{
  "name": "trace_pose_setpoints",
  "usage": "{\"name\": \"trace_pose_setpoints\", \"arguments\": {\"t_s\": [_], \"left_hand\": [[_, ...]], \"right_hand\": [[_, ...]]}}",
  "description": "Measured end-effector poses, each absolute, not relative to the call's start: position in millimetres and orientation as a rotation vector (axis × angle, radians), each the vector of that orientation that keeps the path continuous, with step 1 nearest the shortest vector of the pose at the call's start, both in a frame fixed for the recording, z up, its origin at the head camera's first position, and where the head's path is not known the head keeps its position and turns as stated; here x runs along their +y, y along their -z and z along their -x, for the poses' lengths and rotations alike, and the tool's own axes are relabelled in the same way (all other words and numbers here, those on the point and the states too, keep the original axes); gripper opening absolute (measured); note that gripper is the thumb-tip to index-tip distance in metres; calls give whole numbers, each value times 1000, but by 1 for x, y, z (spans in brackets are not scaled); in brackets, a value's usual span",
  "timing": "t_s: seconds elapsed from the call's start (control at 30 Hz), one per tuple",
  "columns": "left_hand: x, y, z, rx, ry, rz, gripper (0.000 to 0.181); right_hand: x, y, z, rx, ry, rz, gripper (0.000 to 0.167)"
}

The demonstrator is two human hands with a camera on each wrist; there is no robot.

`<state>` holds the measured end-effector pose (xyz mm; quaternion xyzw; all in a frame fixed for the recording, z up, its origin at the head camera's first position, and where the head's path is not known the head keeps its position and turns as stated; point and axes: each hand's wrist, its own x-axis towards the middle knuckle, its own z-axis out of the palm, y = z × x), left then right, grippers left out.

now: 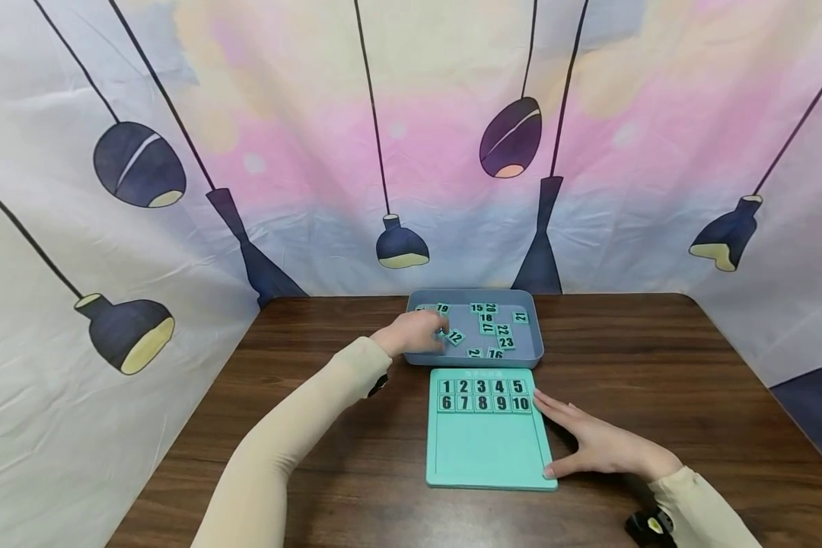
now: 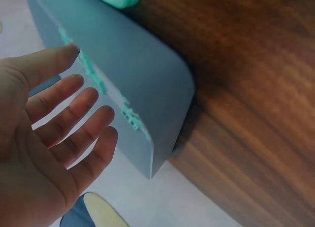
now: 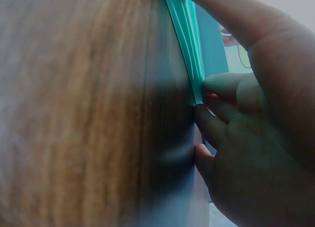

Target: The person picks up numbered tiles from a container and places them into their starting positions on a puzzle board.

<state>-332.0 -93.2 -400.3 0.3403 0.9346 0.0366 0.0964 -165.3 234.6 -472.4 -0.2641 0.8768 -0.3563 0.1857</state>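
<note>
A grey-blue tray [image 1: 538, 346] at the back of the table holds loose numbered tiles, among them 12 [image 1: 455, 336], 23 [image 1: 506, 342] and 18 [image 1: 486, 317]. Over the tray's left side is my left hand [image 1: 418, 332], its fingers loosely bent; in the left wrist view nothing shows between thumb and fingers. In front of the tray lies a mint-green number board [image 1: 489, 449], with tiles 1 to 10 in its top two rows. My right hand [image 1: 599, 443] rests along the board's right edge, thumb and fingers spread and touching it.
Dark brown wooden table [image 1: 356, 487] stretches out around the board and tray. Behind it hangs a cloth backdrop [image 1: 315, 152] printed with lamps. The tray stands close to the table's far edge, just behind the board.
</note>
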Motion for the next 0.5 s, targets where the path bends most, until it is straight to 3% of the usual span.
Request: {"name": "trace_pose_setpoints", "arguments": {"t_s": [0.3, 0.5], "left_hand": [[-93, 408, 332, 2761, -81, -1007, 36], [-94, 406, 333, 2731, -111, -987, 49]], "right_hand": [[235, 474, 166, 2469, 1007, 796, 110], [235, 473, 165, 2462, 1015, 775, 111]]}}
